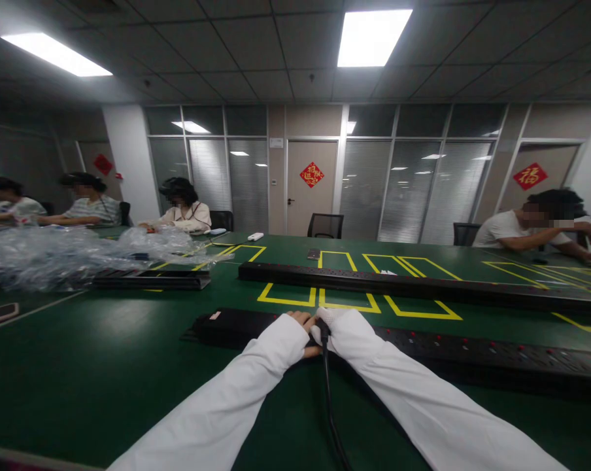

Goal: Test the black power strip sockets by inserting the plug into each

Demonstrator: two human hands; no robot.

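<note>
Power strip, clasped by the left hand, may shift if that hold slackens while the right hand grips the plug.

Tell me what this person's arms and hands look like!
Long, plain white sleeves with soft wrinkles, and no markings I can see. The left hand has bare fingers. The right hand seems to wear a whitish, speckled glove.

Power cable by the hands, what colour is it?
The power cable is black, clearest in head view.
</note>
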